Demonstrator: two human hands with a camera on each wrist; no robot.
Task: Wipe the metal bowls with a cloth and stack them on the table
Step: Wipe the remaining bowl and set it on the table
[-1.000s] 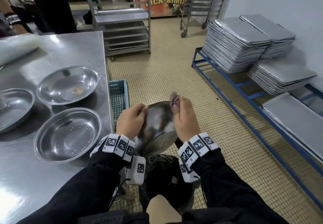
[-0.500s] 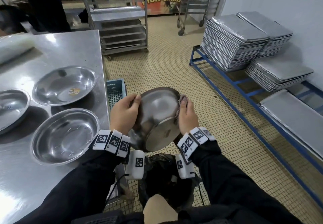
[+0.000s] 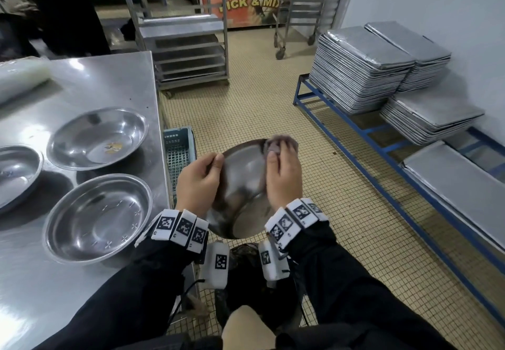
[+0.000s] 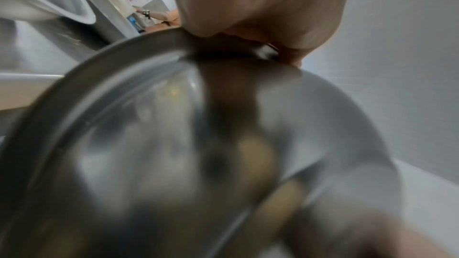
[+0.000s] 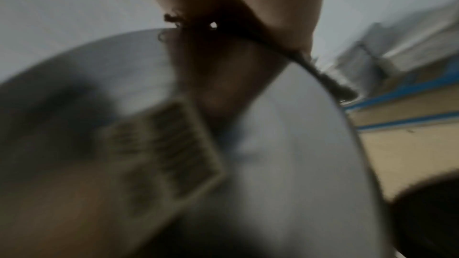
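Steel bowl point(image 3: 243, 186) being held tilted between two hands, beside the bench point(image 3: 90, 82).
Left hand point(image 3: 198, 183) is gripping its left rim; right hand point(image 3: 282, 175) is pinching a cloth point(image 3: 276, 143) over the far rim.

Small beige tiles cover the floor point(image 3: 246, 109). A plain pale wall point(image 3: 426, 3) runs along the right, and below it a low blue metal rack point(image 3: 363, 134) carries stacks of grey metal trays point(image 3: 360, 68). On the far side stand two wheeled steel tray trolleys point(image 3: 185, 35), with an orange sign point(image 3: 248, 3) reading "& MIX" behind them. A shiny steel tabletop point(image 3: 90, 82) fills the left, and a blue-grey plastic crate point(image 3: 179, 153) sits on the floor beside it.
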